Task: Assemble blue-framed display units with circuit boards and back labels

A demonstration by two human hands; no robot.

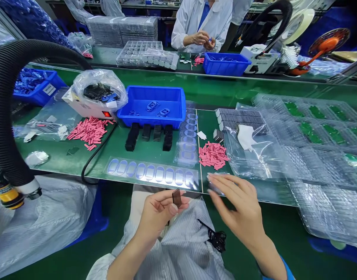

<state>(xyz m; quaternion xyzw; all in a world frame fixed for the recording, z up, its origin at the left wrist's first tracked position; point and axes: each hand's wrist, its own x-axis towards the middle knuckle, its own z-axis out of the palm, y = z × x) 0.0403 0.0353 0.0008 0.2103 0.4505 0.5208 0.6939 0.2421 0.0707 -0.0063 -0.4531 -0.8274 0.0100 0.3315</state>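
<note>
My left hand is closed above my lap, just off the table's front edge. Between its thumb and fingers is a small dark rectangular plate, thin and glossy. Stretched out with fingers apart, my right hand reaches over the table edge; something clear lies partly hidden under its fingertips. Just beyond it is a heap of pink strips. A clear sheet of oval film stickers lies along the edge in front of my left hand. Behind that sheet stand stacks of black rectangular plates.
A blue bin holds a few blue plastic frames. Clear trays with green boards pile up on the right. At left are a second pink heap and a black flexible hose. A person works across the table.
</note>
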